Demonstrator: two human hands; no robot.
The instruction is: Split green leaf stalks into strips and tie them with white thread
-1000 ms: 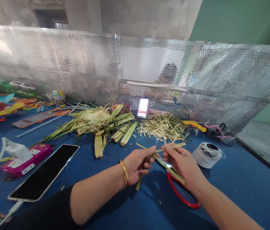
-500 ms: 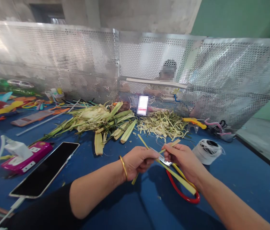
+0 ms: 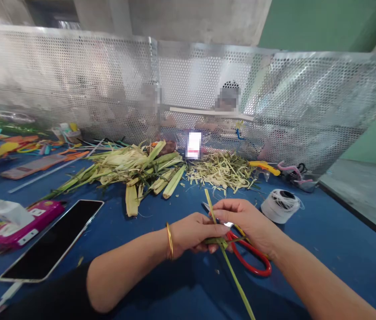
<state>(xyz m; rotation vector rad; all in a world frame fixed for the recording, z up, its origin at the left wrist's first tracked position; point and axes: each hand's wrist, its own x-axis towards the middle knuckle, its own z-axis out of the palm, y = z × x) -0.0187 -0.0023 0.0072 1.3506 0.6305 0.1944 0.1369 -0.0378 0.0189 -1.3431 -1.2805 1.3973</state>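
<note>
Between my hands are crossed green plant strips [image 3: 233, 271], one running long toward me and another lying crosswise, meeting in a small fold. My left hand [image 3: 197, 231] pinches them near that crossing, thumb on top. My right hand [image 3: 241, 218] is curled over the upper end of the long strip, its fingertips close to my left fingers and partly hidden. Beneath the hands lies a pair of scissors [image 3: 253, 269] with red handles, blades pointing away and partly covered. A spool of white thread [image 3: 280, 206] stands right of my right hand.
Behind my hands lie a heap of leafy stalks [image 3: 131, 166] and a pile of thin shredded strips [image 3: 223, 171]. At left are a phone [image 3: 52, 242] on a cable and a magenta power strip [image 3: 24, 224]. A perforated metal screen [image 3: 107, 84] closes off the table's back.
The strips have turned, and the long one now points down toward me. My right hand has moved in over the strips, closer to my left. A hand at far left has left view.
</note>
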